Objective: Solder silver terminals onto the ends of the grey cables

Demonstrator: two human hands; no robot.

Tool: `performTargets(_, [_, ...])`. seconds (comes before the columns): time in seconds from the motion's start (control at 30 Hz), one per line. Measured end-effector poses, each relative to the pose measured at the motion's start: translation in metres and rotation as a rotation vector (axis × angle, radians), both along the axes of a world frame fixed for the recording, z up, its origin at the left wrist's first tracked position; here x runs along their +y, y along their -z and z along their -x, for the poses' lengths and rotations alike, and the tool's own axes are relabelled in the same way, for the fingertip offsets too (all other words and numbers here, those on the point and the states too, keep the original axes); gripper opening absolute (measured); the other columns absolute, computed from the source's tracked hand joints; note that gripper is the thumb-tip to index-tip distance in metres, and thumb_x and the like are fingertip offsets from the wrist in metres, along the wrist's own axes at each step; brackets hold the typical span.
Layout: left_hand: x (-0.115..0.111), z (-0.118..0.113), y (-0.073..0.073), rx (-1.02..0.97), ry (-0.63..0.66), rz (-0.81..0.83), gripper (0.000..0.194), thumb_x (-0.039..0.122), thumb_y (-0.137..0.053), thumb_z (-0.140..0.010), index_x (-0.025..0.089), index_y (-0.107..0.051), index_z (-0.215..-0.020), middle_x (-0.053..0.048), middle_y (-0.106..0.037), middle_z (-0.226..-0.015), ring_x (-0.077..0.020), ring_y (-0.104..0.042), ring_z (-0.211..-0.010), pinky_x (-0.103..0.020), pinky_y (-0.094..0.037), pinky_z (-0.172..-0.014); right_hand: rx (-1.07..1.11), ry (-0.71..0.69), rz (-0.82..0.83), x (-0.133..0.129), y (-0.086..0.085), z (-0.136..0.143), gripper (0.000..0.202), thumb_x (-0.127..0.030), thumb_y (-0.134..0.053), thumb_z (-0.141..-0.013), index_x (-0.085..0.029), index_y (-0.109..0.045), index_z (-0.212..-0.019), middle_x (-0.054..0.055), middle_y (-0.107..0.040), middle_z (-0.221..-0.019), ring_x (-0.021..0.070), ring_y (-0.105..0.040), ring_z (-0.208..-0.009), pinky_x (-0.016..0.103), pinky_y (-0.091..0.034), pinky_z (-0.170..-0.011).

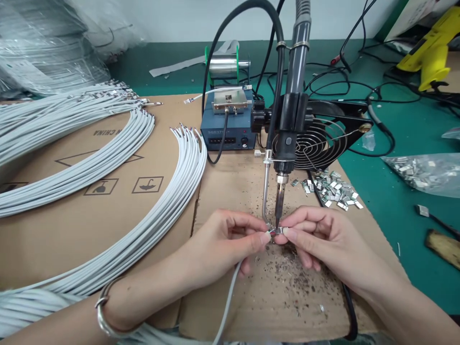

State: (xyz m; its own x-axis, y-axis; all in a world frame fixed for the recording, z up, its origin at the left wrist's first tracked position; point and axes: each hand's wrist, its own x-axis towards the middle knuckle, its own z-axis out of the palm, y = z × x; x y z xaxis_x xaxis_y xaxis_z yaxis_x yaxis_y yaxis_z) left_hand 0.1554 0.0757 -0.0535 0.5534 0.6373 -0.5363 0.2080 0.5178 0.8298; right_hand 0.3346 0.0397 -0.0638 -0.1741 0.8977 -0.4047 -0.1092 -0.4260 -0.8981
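Note:
Beneath the tip of a mounted soldering iron (280, 196), my two hands meet. My left hand (230, 239) pinches the end of a white cable (230, 297), whose length trails down to the front edge. Between thumb and forefinger of my right hand (319, 235) is a small metal USB connector (281, 231), held against the cable's wire ends. The iron's tip is at the joint; whether it touches is too small to tell. A thin solder feed tube (266, 191) comes down just left of the tip.
A pile of loose connectors (336, 189) lies right of the iron, before a black fan (319, 134). Behind stand a blue soldering station (228, 124) and a solder spool (223, 66). Bundles of white cables (172, 201) cover the left. A bag of connectors (427, 172) lies far right.

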Motion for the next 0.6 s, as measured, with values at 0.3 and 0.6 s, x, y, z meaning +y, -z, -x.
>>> performTargets(0.3, [0.0022,-0.0006,-0.0017,0.072,0.027,-0.014,0.014,0.022,-0.060,-0.075,0.008,-0.060,-0.071,0.004,-0.051,-0.056,-0.0031,-0.045,-0.040,-0.015,-0.036,-0.041,-0.099,0.028,0.010,-0.0022,0.0015,0.0018,0.005,-0.018,-0.067,-0.069,-0.016,-0.065,-0.073,0.005,-0.069,-0.070,0.0024,-0.048,-0.036,0.009,-0.036,-0.032])
performTargets(0.6, [0.0020,0.0014,-0.0016,0.088,0.083,-0.042,0.015,0.024,-0.060,-0.075,0.009,-0.062,-0.074,0.005,-0.051,-0.058,-0.0027,-0.044,-0.041,-0.015,-0.037,-0.041,-0.052,0.037,-0.006,0.0014,-0.0010,0.0020,0.007,-0.011,-0.069,-0.064,-0.015,-0.067,-0.069,0.003,-0.069,-0.064,0.0010,-0.047,-0.035,0.007,-0.037,-0.032])
